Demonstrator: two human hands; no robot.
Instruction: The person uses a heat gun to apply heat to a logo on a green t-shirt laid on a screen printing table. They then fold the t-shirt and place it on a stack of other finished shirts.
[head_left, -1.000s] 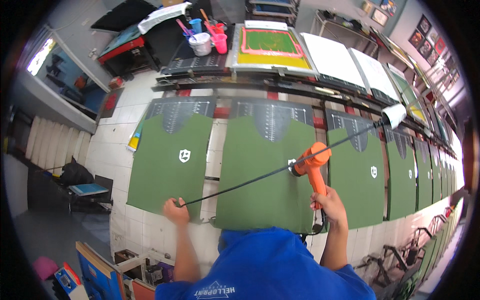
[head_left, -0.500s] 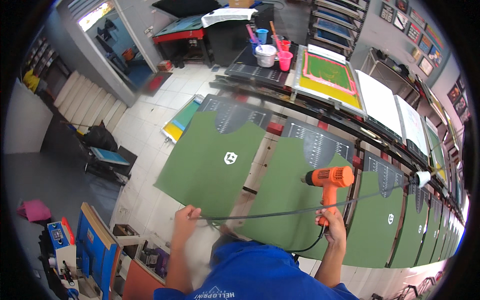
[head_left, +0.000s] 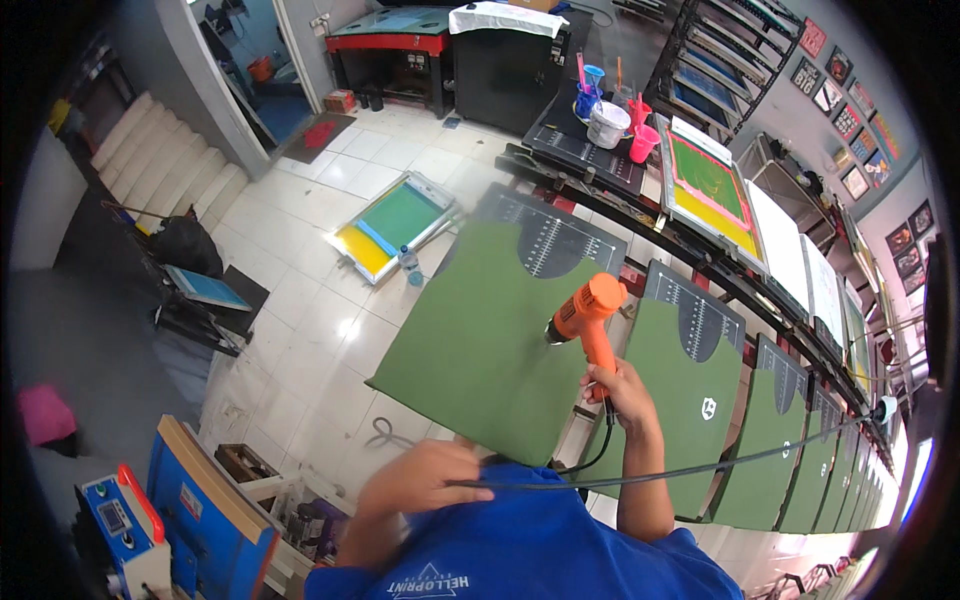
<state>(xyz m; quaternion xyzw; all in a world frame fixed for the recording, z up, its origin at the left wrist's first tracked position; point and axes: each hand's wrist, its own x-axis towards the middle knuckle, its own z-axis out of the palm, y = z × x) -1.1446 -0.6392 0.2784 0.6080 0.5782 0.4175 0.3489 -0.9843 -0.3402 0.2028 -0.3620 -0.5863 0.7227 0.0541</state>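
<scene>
An orange heat gun point(head_left: 590, 310) is gripped at its handle by my right hand point(head_left: 622, 395), fingers wrapped round it. Its dark nozzle points down and left over the nearest green fabric panel point(head_left: 470, 345), apparently without touching it. That panel lies flat on a dark printing board point(head_left: 545, 235) with white scale marks. My left hand point(head_left: 430, 478), close to my body, is closed round a black cord point(head_left: 680, 472). The cord stretches right to a white fitting point(head_left: 884, 409). A second green panel point(head_left: 675, 385) beside the first bears a white emblem; the gun may cover the first panel's.
More boards with green panels point(head_left: 755, 445) run off to the right. Behind them a rail carries a framed screen point(head_left: 712, 190) and ink pots point(head_left: 608, 125). On the floor at left lie another screen point(head_left: 395, 220) and a bottle point(head_left: 411, 266). A blue machine point(head_left: 125, 520) stands lower left.
The view has shifted left. My right hand has brought the heat gun from the second panel over to the nearest one, tilting its nozzle downward. My left hand has drawn in toward my body with the cord.
</scene>
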